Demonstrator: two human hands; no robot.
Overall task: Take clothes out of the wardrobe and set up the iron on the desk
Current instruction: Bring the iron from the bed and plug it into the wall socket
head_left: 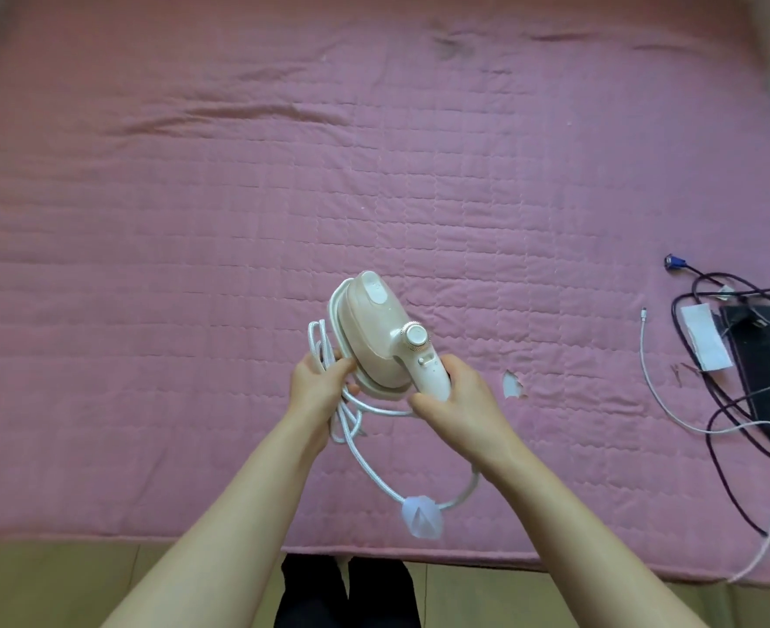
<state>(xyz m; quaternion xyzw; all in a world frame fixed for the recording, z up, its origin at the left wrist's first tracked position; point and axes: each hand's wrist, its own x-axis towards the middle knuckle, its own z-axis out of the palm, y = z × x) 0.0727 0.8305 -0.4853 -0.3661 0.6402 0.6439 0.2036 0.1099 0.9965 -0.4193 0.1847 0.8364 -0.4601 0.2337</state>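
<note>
Above the pink quilt (238, 197), right hand (457, 396) grips the iron (376, 333), left hand (317, 385) seemingly clutching its cord (351, 441).

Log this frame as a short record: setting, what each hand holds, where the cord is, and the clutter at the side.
setting: pink quilted bedspread seen from above, wooden floor at its near edge
right hand: grips the white handle of the small pink and white handheld iron, held above the bedspread
left hand: holds gathered loops of the white braided power cord
cord: hangs below both hands, a pale blurred plug at its low point
side clutter: tangle of dark cables and a black device at the right edge
</note>
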